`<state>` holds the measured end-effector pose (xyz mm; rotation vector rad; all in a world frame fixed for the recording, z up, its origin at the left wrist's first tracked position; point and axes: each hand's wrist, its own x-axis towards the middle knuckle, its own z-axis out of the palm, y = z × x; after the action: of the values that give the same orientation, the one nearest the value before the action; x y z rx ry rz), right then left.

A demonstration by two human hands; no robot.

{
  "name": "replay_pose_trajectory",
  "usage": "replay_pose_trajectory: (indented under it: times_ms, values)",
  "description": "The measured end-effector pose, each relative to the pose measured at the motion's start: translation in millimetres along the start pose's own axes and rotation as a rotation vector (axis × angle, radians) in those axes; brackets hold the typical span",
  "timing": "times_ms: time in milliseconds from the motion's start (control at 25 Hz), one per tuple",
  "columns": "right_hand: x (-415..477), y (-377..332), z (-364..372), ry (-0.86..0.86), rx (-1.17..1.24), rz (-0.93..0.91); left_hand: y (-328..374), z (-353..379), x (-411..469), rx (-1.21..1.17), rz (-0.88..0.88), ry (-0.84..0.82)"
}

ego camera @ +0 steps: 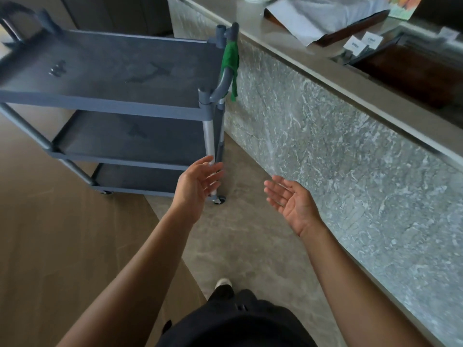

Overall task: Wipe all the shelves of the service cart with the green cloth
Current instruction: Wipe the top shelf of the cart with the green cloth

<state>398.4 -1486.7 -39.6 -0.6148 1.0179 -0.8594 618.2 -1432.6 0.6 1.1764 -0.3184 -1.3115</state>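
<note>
Both hands were released and held nothing. The left hand point(196, 187) was extended forward with fingers straight and slightly spread, palm turned inward. The right hand point(293, 202) was extended beside it, well apart, palm turned up and fingers relaxed.

The fingertips of the left hand overlapped the near corner post point(210, 139) of the service cart point(112, 68); contact could not be confirmed. A caster wheel point(219, 199) stood at the foot of that post, just beyond the left hand.

The cart stood ahead and to the left of the left hand. It carried three grey shelves: the bottom shelf point(140, 176) nearest the left hand, the middle shelf point(130, 136) above it, and the top shelf point(107, 71) farthest up.

The green cloth point(231, 57) hung draped over the cart handle point(223, 83), above and beyond the left hand at top-shelf level. Neither hand touched it.

A marble-faced counter point(325, 146) ran along the right side of the right hand. White sheets point(325, 16) and a dark wooden tray point(413, 71) lay on its top, far beyond the right hand.
</note>
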Motion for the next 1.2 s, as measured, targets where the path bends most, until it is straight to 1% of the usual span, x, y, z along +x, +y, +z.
replay_pose_trajectory:
  times_ms: [200, 440, 720, 1000, 1200]
  values:
    - [45, -18, 24, -0.009, -0.005, -0.011, 23, 8, 49, 0.010, -0.027, -0.026]
    - [99, -38, 33, -0.039, -0.009, 0.008, 36, 24, 102, 0.019, -0.031, -0.041]
    - [179, -82, 41, -0.079, -0.025, 0.030, 51, 56, 168, -0.007, -0.013, 0.021]
    - [263, -150, 61, -0.170, -0.055, 0.047, 87, 97, 232, -0.138, 0.072, 0.075]
    - [307, -180, 75, -0.239, -0.090, 0.078, 100, 115, 269, -0.188, 0.139, 0.131]
